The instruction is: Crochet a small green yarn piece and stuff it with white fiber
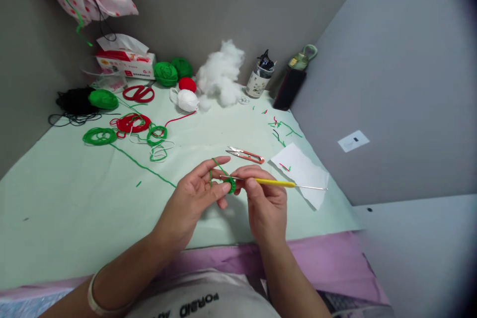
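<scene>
Between thumb and fingers, my left hand (199, 186) pinches a small round green crochet piece (232, 186). Green yarn (143, 165) runs from a coil on the table to this hand and loops over its raised index finger. My right hand (266, 203) grips a crochet hook (276, 182) with a yellow handle, held like a pen. The hook's thin metal tip points left and reaches the top of the green piece; whether it is through a stitch I cannot tell. Just beyond my hands lie orange-handled thread snips (246, 154), blades apart.
Yarn coils in green (100, 136) and red (133, 122) lie left. Behind are red scissors (138, 93), a tissue box (128, 63), yarn balls (166, 74), white stuffing (221, 74), a pen cup (259, 81) and a dark bottle (289, 88). Torn paper (303, 176) and yarn scraps (285, 126) lie right.
</scene>
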Available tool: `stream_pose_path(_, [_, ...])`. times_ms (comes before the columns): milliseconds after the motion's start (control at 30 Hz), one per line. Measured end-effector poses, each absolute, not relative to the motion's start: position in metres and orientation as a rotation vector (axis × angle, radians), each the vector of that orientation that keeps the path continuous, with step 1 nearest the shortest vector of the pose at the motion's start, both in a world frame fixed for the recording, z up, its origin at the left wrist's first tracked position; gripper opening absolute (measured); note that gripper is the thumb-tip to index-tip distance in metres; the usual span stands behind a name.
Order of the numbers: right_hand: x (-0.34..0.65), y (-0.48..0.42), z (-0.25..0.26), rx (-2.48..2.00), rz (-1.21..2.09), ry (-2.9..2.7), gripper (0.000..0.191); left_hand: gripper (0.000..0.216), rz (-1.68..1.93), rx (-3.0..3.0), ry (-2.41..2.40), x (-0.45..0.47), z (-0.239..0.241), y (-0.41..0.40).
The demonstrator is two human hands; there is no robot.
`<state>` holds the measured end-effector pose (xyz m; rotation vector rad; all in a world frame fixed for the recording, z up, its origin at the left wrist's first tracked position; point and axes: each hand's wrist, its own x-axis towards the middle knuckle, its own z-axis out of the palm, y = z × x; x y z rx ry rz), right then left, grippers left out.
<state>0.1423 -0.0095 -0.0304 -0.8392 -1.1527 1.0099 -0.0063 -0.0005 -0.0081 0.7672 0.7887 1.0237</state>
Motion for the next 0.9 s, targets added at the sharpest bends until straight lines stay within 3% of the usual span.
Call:
stream_pose_path(267, [0.1433, -0.0075, -0.0267, -0.784, 1.097, -1.041, 0.014, 0.056, 0.93, 0.698, 0.738, -0.0104, -0.0085, 0.0012])
stream_pose_path(633, [0.1518, -0.006, -0.0228, -0.748, 1.306, -0.851, 0.02, 0.04, 0.877, 0.778, 0.634, -0.0143, -0.0119, 0.0042])
stream_pose_path(900, [0.1462, -0.0093, -0.0249, -0.746, 1.182, -0.994, 0.016, 0.048, 0.88, 0.832, 0.725, -0.0147, -0.0135, 0.0006])
